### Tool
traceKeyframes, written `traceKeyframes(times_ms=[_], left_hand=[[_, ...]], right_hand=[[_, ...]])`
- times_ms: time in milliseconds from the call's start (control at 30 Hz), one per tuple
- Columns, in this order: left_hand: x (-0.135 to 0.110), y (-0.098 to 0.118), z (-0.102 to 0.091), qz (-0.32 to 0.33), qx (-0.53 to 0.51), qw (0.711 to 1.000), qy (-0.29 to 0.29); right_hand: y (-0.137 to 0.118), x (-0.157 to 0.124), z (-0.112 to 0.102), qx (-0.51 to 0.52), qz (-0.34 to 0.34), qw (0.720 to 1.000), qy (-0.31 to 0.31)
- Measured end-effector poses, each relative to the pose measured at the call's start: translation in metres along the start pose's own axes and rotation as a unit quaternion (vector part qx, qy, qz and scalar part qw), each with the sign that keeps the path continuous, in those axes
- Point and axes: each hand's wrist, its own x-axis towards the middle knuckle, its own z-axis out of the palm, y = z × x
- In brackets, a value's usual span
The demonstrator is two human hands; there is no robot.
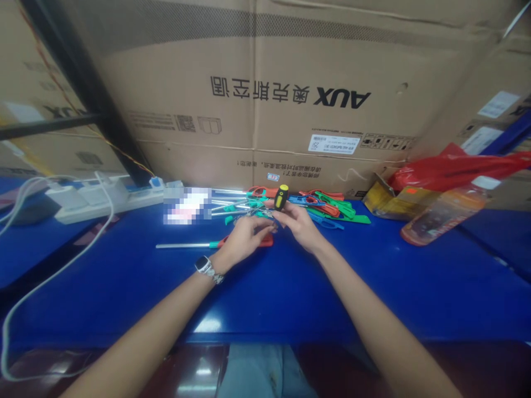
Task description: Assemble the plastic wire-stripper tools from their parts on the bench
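My right hand (302,225) is closed, its fingers around the lower part of a small screwdriver (281,197) with a black and yellow handle that points up. Close beside it, my left hand (245,239) has thumb and fingers pinched together; whatever lies between them is too small to make out. A red long-barrel lighter (182,246) with a metal tube and green collar lies under my left hand. Behind both hands spreads a pile of similar lighters (332,205) in red, green and blue. My left wrist wears a watch.
A large cardboard box (232,127) stands upright behind the blue table (332,309). To the left are a power strip (108,204) with white cables and a blurred-out bright patch (186,205). At right lie a drink bottle (448,213), a small yellow box (385,194) and a red bag (448,168).
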Motion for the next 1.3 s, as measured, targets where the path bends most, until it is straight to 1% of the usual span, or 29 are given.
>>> traceKeyframes(times_ms=[33,100,233,300,367,400,467,567,633,700,767,900,933,1000,1033,1067,1100,1167,1233,1300], left_hand=[[0.000,0.000,0.000,0.001,0.003,1.000,-0.003],[0.001,-0.002,0.001,-0.003,0.004,1.000,0.009],[0.002,-0.004,0.008,-0.032,-0.019,0.995,0.096],[0.004,-0.004,0.010,-0.048,-0.041,0.991,0.122],[0.004,-0.003,0.011,-0.059,-0.054,0.989,0.120],[0.004,-0.002,0.011,-0.060,-0.055,0.990,0.113],[0.004,0.000,0.009,-0.047,-0.044,0.994,0.089],[0.001,0.003,0.005,-0.008,-0.011,0.999,0.049],[0.000,0.003,0.003,0.004,-0.001,1.000,0.030],[-0.001,0.003,0.003,0.007,-0.004,1.000,0.017],[0.000,0.001,0.005,0.001,-0.013,1.000,0.026],[0.003,-0.002,0.013,-0.039,-0.072,0.991,0.108],[0.003,-0.002,0.014,-0.049,-0.095,0.987,0.119],[0.004,-0.002,0.015,-0.061,-0.125,0.983,0.119],[0.003,-0.002,0.015,-0.062,-0.127,0.984,0.113],[0.003,-0.001,0.014,-0.059,-0.120,0.986,0.104],[0.002,-0.001,0.012,-0.052,-0.108,0.989,0.092],[-0.001,0.001,0.010,-0.036,-0.077,0.994,0.065],[-0.003,0.002,0.007,-0.027,-0.050,0.997,0.044],[-0.004,0.002,0.005,-0.024,-0.027,0.999,0.034]], right_hand=[[-0.001,0.000,-0.001,-0.003,-0.002,1.000,-0.003],[-0.001,0.001,-0.001,-0.023,-0.012,1.000,0.012],[0.003,0.005,0.009,-0.075,-0.031,0.992,0.100],[0.006,0.006,0.016,-0.101,-0.036,0.984,0.141],[0.008,0.007,0.020,-0.129,-0.034,0.977,0.165],[0.009,0.007,0.020,-0.138,-0.035,0.976,0.167],[0.008,0.006,0.017,-0.121,-0.034,0.982,0.143],[0.002,0.003,0.006,-0.030,-0.011,0.998,0.046],[-0.004,0.001,-0.002,0.007,0.008,1.000,-0.009],[-0.007,0.000,-0.006,-0.001,0.008,1.000,-0.020],[-0.007,0.001,-0.004,-0.031,-0.004,0.999,0.010],[0.001,0.007,0.010,-0.099,-0.033,0.987,0.124],[0.004,0.008,0.014,-0.114,-0.035,0.981,0.152],[0.007,0.008,0.019,-0.134,-0.033,0.972,0.191],[0.007,0.007,0.020,-0.134,-0.031,0.971,0.193],[0.006,0.006,0.020,-0.126,-0.031,0.975,0.182],[0.004,0.004,0.018,-0.109,-0.031,0.981,0.157],[-0.001,0.001,0.012,-0.059,-0.026,0.995,0.080],[-0.007,-0.001,0.005,-0.013,-0.005,1.000,0.011],[-0.009,-0.002,-0.001,0.001,0.010,1.000,-0.019]])
